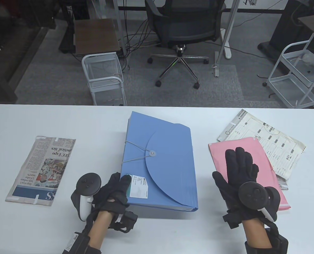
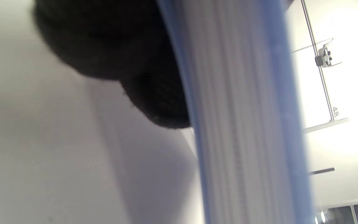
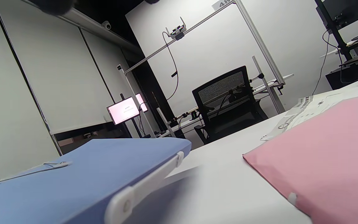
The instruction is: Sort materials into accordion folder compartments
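A blue accordion folder [image 1: 162, 158] lies closed in the middle of the table, its flap held by an elastic cord round a button [image 1: 152, 153]. My left hand [image 1: 117, 189] grips its near left corner, thumb on top beside a white label [image 1: 139, 186]. In the left wrist view a gloved finger [image 2: 113, 53] sits against the folder's pleated edge [image 2: 244, 124]. My right hand [image 1: 236, 169] rests flat, fingers spread, on a pink sheet [image 1: 218, 158] to the folder's right. The pink sheet [image 3: 322, 155] and the folder [image 3: 82, 174] both show in the right wrist view.
A folded newspaper [image 1: 42, 169] lies at the left of the white table [image 1: 93, 121]. A printed form [image 1: 273, 143] lies partly under the pink sheet. Beyond the far edge stand an office chair [image 1: 186, 26] and two wire carts [image 1: 104, 76] [image 1: 297, 74].
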Demonstrator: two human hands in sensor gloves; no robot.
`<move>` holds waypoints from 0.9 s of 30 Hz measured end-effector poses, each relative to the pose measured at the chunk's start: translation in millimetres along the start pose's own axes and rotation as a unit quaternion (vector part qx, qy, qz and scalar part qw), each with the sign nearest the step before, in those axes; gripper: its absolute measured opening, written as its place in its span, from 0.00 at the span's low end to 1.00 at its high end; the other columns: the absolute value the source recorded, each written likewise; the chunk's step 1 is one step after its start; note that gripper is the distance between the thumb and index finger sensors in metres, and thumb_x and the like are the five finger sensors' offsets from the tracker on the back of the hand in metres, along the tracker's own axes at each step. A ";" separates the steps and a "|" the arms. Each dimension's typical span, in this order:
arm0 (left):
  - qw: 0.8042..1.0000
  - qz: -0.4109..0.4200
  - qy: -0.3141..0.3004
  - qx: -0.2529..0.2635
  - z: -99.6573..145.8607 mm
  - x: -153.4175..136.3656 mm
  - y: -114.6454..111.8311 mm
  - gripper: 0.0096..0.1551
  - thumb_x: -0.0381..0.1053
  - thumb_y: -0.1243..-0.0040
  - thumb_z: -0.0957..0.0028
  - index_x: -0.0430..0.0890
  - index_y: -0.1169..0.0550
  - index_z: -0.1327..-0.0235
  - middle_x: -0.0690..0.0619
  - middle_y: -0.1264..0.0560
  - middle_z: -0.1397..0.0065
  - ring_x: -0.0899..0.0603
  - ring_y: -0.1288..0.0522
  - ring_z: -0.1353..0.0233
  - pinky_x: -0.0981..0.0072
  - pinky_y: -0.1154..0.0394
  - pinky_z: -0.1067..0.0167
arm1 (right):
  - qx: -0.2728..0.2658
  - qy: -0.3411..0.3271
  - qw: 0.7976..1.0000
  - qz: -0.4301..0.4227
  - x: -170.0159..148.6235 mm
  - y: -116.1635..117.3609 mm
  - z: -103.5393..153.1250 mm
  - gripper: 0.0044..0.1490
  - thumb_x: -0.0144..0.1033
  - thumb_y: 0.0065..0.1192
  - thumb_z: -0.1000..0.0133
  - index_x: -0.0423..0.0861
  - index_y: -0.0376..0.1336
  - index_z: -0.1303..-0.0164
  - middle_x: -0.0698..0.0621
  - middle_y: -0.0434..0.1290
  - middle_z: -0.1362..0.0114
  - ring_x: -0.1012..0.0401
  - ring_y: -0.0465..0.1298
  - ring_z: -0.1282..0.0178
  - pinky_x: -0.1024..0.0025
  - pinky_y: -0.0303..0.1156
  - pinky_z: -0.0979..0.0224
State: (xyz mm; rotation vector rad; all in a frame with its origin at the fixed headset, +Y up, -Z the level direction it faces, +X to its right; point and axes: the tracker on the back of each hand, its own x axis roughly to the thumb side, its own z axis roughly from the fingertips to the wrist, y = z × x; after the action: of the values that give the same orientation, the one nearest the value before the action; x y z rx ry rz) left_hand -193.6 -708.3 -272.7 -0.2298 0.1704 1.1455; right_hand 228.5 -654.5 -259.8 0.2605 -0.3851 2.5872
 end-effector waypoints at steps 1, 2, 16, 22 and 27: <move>1.000 -0.005 0.001 0.000 -0.1 -1.3 -3.2 0.20 0.55 0.53 0.34 0.44 0.30 0.39 0.50 0.22 0.42 0.50 0.10 0.60 0.66 0.13 0.67 | 0.002 -0.001 1.000 0.004 0.4 1.1 0.2 0.53 0.67 0.40 0.36 0.47 0.36 0.11 0.32 0.35 0.09 0.31 0.38 0.14 0.21 0.37 0.25; 1.000 -0.008 0.004 -0.006 -0.5 -3.2 -7.2 0.21 0.55 0.54 0.34 0.44 0.30 0.39 0.50 0.22 0.42 0.49 0.10 0.59 0.66 0.13 0.67 | 0.005 -0.002 1.000 0.007 0.8 2.4 0.2 0.53 0.68 0.40 0.36 0.47 0.36 0.11 0.32 0.35 0.09 0.31 0.38 0.14 0.21 0.37 0.25; 0.957 -0.247 0.078 -0.127 -15.6 -21.1 -29.6 0.29 0.52 0.57 0.33 0.33 0.32 0.30 0.35 0.29 0.31 0.32 0.20 0.42 0.43 0.22 0.49 | 0.047 -0.014 0.998 0.038 6.7 23.3 -0.4 0.53 0.67 0.40 0.36 0.46 0.36 0.11 0.32 0.35 0.09 0.31 0.38 0.14 0.20 0.37 0.25; 0.929 -0.328 0.094 -0.143 -17.4 -16.8 -34.9 0.30 0.53 0.54 0.32 0.34 0.29 0.29 0.34 0.28 0.33 0.34 0.20 0.44 0.44 0.22 0.50 | 0.057 -0.019 0.997 0.048 9.7 28.3 -0.5 0.53 0.67 0.41 0.36 0.46 0.36 0.11 0.32 0.35 0.09 0.31 0.38 0.14 0.21 0.37 0.25; 0.888 -0.432 0.098 -0.120 -14.0 -7.5 -37.9 0.29 0.54 0.51 0.32 0.37 0.27 0.26 0.34 0.30 0.28 0.31 0.21 0.42 0.42 0.24 0.48 | 0.071 -0.021 0.996 0.051 12.6 33.6 0.3 0.53 0.67 0.41 0.36 0.46 0.37 0.11 0.32 0.35 0.09 0.31 0.38 0.14 0.20 0.38 0.25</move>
State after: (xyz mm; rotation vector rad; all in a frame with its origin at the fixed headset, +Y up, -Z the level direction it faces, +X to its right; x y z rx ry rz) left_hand -162.2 -733.5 -280.7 -0.5771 0.0839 0.2441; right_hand 200.6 -676.8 -263.8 0.3546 -0.2366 2.7182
